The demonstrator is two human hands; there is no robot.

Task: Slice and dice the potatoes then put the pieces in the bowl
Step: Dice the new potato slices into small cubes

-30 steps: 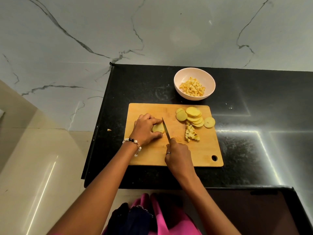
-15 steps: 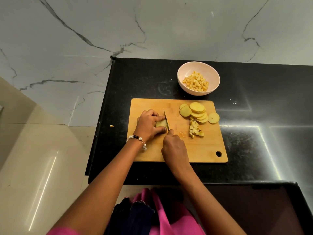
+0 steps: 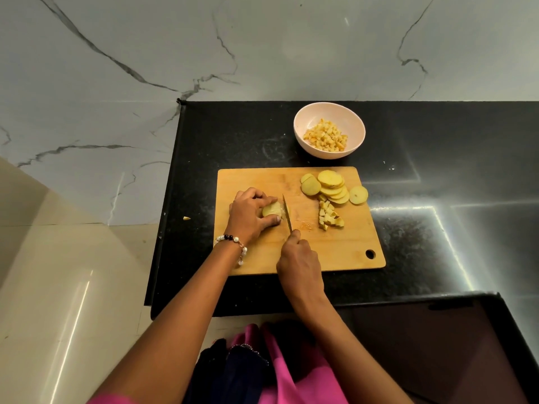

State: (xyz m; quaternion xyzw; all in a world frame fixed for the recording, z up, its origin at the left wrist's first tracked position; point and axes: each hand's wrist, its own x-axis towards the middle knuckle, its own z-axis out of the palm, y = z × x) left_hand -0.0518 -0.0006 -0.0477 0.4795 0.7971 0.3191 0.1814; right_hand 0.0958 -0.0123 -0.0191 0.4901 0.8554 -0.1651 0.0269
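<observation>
Left hand (image 3: 250, 212) curling over potato chunk (image 3: 272, 210), gripping it, pinning it down on cutting board (image 3: 335, 252); thumb lying along near side of the chunk, fingertips hooking over the far side. Wearing bead bracelet (image 3: 233, 243) at the wrist.

Right hand (image 3: 300, 262) closing around knife handle, handle itself hiding inside the fist. Knife (image 3: 287, 212) pointing away from the body, blade standing on edge just beside the cut face of the chunk, right of it. Touching or not: cannot tell at this resolution.

Potato slices (image 3: 331, 186) lying fanned and overlapping at far right of the board, one single slice (image 3: 358, 195) sitting apart at the board's right edge. Diced pieces (image 3: 329, 215) piling loosely just near side of the fan, right of the blade, well apart from the left hand. Small crumbs scattering on the board between blade and dice.

Bowl (image 3: 303, 123), pale pink, standing on black countertop (image 3: 437, 228) just beyond the far edge of the board, holding potato cubes (image 3: 325, 138) in a heap at the bottom.

Board lying flat on the countertop, hanging hole (image 3: 370, 253) at near right corner. One stray scrap (image 3: 186, 218) lying off the counter's left edge, on the lighter surface. Marble wall (image 3: 262, 48) rising behind. Pink garment (image 3: 280, 368) showing at bottom of view.
</observation>
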